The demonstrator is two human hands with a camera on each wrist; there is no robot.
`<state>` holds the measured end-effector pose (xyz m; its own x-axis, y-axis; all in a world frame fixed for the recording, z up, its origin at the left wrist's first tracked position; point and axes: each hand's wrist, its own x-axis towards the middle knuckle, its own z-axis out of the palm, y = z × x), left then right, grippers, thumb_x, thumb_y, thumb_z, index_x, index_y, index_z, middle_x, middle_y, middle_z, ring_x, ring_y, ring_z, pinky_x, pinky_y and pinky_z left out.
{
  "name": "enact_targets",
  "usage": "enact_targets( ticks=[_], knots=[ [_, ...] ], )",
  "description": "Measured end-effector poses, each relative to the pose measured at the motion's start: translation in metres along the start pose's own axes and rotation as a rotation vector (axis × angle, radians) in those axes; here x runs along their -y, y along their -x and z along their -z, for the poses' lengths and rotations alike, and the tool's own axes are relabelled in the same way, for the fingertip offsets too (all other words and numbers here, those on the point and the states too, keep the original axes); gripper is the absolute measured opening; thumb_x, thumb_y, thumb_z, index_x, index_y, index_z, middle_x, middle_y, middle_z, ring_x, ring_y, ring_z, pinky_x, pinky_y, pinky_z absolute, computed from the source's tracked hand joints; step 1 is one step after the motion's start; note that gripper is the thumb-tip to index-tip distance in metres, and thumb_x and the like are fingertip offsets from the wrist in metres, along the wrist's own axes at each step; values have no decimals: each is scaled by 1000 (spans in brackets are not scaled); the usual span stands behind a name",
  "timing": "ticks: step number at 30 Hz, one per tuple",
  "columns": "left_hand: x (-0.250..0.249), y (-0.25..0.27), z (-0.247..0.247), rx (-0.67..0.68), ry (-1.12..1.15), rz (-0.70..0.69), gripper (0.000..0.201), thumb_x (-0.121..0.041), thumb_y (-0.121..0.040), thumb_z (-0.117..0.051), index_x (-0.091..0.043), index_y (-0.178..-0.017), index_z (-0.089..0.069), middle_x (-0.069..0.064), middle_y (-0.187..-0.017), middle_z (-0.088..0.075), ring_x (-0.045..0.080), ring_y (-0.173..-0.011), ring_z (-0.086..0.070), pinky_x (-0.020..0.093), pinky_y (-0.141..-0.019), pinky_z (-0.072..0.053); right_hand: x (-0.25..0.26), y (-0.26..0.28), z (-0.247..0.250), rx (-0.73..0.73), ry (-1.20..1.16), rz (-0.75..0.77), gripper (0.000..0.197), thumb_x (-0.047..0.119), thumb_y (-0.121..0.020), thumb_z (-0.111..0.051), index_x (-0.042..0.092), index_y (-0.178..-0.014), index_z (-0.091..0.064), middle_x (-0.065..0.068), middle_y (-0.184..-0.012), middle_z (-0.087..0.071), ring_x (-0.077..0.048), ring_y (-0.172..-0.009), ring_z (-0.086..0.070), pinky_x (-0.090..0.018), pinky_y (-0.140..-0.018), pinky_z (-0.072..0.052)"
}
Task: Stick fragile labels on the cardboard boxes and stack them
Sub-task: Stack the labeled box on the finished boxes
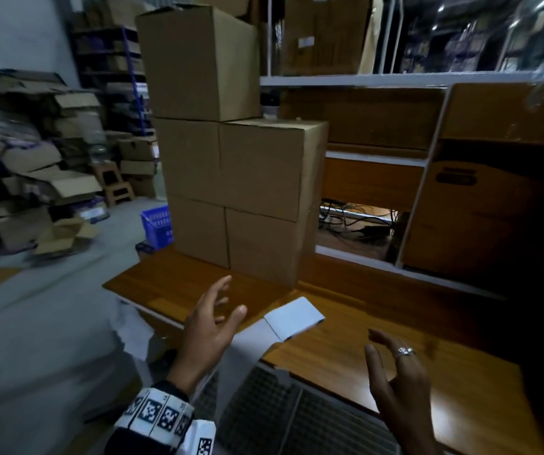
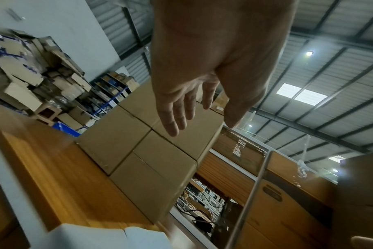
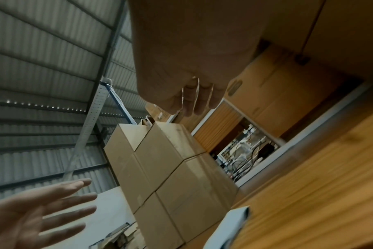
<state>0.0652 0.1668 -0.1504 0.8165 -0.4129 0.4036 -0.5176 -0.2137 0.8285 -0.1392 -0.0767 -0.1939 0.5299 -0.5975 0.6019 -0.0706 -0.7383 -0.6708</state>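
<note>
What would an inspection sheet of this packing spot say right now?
Surface: wooden table, bare in parts.
Job's things: five cardboard boxes stacked three tiers high; white label strip at the table's near edge; no labels visible on the boxes.
Clutter: nothing seen.
Grips: left hand and right hand open, holding nothing.
Cables: tangle behind the shelf opening.
Surroundings: heaped cartons, blue basket.

Dim warehouse light, motion blur throughout.
Ceiling lamps (image 2: 309,53) and a skylight (image 2: 301,94) glare overhead; the shelf (image 1: 494,198) sinks into shadow at right, edges bend wide-angle, and the right hand (image 3: 181,67) looks perhaps out of focus.
</note>
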Motion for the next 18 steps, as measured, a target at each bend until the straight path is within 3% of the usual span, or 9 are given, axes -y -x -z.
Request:
enact_targets(
  ticks=[2,6,9,13,18],
  knots=[
    [12,-23,6,-14,-2,11,60,-36,-96,-67,-37,-150,-42,-13,-146,-50,2,-128,-52,24,-94,-51,5,-21,-25,30,2,-13,26,4,-90,-74,13,-114,-71,-2,-108,-73,-21,-102,-67,-29,-82,-46],
    [27,-73,6,-24,-3,12,61,-34,-96,-67,-34,-151,-41,-10,-148,-49,7,-130,-51,28,-97,-50,8,-77,-71,41,-73,10,28,8,-94,-71,14,-121,-68,3,-113,-68,-18,-106,-65,-24,-86,-47],
    [41,-117,0,-44,15,12,60,-31,-97,-67,-32,-152,-40,-8,-149,-47,8,-130,-50,27,-98,-49,5,-132,-113,79,-130,1,34,16,-98,-67,13,-132,-62,-2,-123,-66,-13,-111,-61,-20,-87,-48],
    [55,-173,-7,-45,21,13,61,-30,-98,-66,-31,-152,-40,-11,-147,-47,6,-130,-49,20,-96,-46,-5,-204,-170,149,-201,-82,47,34,-99,-65,23,-142,-52,-1,-139,-59,-16,-125,-55,-46,-101,-54],
    [70,-230,-17,-54,-1,-9,63,-29,-98,-66,-28,-154,-38,-9,-147,-46,6,-132,-48,25,-104,-46,-3,-278,-222,139,-236,-106,62,42,-96,-68,24,-150,-43,-5,-147,-49,-20,-131,-50,-49,-104,-51]
  ],
)
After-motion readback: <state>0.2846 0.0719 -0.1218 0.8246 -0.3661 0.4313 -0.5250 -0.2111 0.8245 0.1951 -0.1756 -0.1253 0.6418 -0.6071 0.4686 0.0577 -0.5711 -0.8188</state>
